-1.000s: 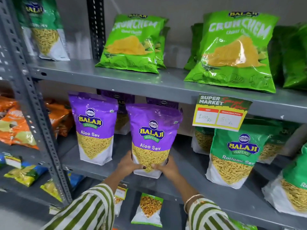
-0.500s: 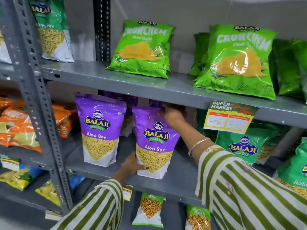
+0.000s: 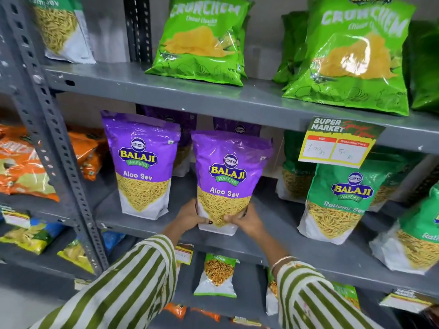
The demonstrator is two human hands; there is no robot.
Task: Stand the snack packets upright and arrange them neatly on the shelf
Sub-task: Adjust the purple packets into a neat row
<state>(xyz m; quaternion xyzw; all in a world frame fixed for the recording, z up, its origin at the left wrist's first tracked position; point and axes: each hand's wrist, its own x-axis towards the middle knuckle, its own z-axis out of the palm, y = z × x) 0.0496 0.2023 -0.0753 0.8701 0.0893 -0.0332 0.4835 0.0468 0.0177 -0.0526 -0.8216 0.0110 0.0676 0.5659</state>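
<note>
Your right hand [image 3: 247, 220] is dropping back from the packet's top corner to its base, so both hands are again cupping the purple Aloo Sev packet [image 3: 229, 180] low in the centre of the frame. Your left hand [image 3: 190, 216] is pressing the lower left edge, thumb across the front, while the right is closing on the lower right corner; the fingers of both are curled around the pouch, not spread.

The packet is standing upright near the front edge of the middle shelf [image 3: 280, 236], just right of a second purple packet [image 3: 142, 165] and apart from it. You are handling a stand-up pouch that looks light, with glossy film that is probably slippery and a filling that probably crushes easily. Its weight seems to be sitting low, so gripping the bottom gusset on both sides is likely steadying it best; squeezing the middle would risk breaking the contents.

More purple packets are standing behind. To the right, a green Ratlami Sev packet [image 3: 342, 200] is leaning slightly under the yellow price tag [image 3: 337, 144]. Green crisp bags [image 3: 202, 41] are resting on the shelf above.
</note>
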